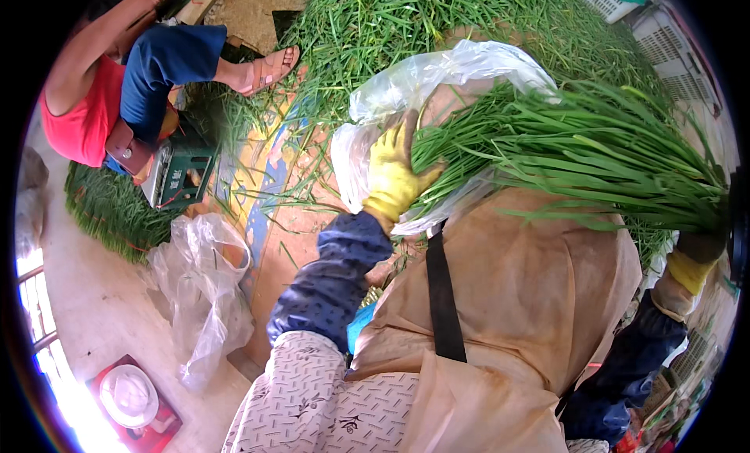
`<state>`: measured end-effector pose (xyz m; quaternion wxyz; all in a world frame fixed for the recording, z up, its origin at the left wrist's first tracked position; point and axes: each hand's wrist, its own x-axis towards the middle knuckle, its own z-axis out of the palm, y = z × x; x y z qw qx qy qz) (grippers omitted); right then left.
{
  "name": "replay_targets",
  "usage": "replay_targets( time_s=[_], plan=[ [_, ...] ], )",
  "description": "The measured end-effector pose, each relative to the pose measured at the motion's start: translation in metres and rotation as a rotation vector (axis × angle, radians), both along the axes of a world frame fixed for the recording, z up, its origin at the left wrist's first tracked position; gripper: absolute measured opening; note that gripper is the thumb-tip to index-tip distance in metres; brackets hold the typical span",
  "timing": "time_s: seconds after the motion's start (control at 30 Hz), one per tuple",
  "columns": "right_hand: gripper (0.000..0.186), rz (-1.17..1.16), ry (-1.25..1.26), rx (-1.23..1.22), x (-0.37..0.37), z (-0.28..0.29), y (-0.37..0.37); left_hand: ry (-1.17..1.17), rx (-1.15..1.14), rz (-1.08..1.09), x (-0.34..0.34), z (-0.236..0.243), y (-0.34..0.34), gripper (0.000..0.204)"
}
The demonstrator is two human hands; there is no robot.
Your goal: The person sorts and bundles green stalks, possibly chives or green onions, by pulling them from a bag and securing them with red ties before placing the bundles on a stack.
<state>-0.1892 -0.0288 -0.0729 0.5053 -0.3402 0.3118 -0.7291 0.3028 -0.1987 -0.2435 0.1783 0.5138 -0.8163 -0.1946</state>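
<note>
A big bunch of garlic chives [594, 156], long flat green leaves, lies across in front of me with its tips toward the left. At the far right my right hand [695, 257], in a yellow glove with a dark palm, is closed round the stem end, partly cut off by the picture's rim. The leaf tips sit inside the mouth of a clear plastic bag [461, 62]. My left hand [397, 168], gloved the same way, rests at the bag's near left side against the tips, its fingers stretched out and thumb apart.
Loose chives [375, 31] cover the floor ahead. Another person in a red top [82, 113] sits at the far left beside a green crate [183, 171]. Nearer lie an empty clear bag [207, 297] and a red tray with a white lid [129, 397]. White plastic baskets [672, 54] stand far right.
</note>
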Motion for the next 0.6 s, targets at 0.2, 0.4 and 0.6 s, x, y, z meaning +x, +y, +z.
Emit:
replay_targets(
  time_s=[0.2,0.4,0.6],
  plan=[
    [0.048,-0.112,-0.054,-0.012,0.054,0.018,0.026,-0.362,0.305,-0.254,-0.054,-0.081,0.006,0.051],
    [0.045,-0.570,0.138,-0.160,0.008,0.025,0.086,-0.426,0.638,-0.337,0.001,-0.123,-0.002,0.042],
    [0.049,-0.886,0.279,-0.105,0.016,0.039,0.126,-0.365,0.387,-0.341,-0.034,0.062,-0.107,0.044]
  ],
)
